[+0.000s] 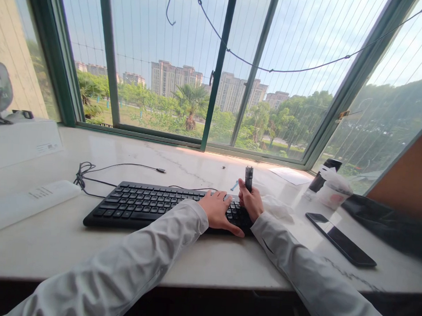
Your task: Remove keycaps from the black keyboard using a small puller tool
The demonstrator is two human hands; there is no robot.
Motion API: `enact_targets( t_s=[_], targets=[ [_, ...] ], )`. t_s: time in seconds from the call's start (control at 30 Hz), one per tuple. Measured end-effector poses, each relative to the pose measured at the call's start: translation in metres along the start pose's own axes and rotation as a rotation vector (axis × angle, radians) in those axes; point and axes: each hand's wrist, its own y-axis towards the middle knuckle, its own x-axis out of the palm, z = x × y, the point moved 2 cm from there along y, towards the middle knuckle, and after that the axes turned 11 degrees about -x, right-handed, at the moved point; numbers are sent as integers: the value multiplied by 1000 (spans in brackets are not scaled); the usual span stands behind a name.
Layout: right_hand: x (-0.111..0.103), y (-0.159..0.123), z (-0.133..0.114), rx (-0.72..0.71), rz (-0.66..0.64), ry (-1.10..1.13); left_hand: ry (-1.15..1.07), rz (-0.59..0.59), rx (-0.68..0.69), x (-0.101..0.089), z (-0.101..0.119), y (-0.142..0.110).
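A black keyboard (141, 204) lies on the white marbled ledge. My left hand (217, 210) rests across its right part, fingers and thumb spread, with nothing held. Right beside it, my right hand (251, 202) is closed around a short black cylinder with a notched top (248, 176), which looks like a small flashlight and points upward. That hand is over the keyboard's right end and hides part of the keys there. The lower end of the cylinder is hidden in my fist.
A coiled black cable (85, 172) lies behind the keyboard's left end. To the left are a long white box (28, 202) and a larger white box (24, 141). On the right are a dark phone (344, 240), crumpled clear plastic (277, 206) and a wrapped container (333, 190). Windows stand behind.
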Motion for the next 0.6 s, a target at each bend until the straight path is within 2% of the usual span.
enact_targets(
  t_s=[0.2, 0.37, 0.6],
  targets=[
    [-2, -4, -3, -48, 39, -39, 1, -6, -2, 0, 0, 0],
    [-2, -7, -8, -131, 63, -129, 17, 23, 16, 3, -1, 2],
    [-3, -12, -12, -179, 73, -261, 31, 26, 23, 4, -2, 3]
  ],
)
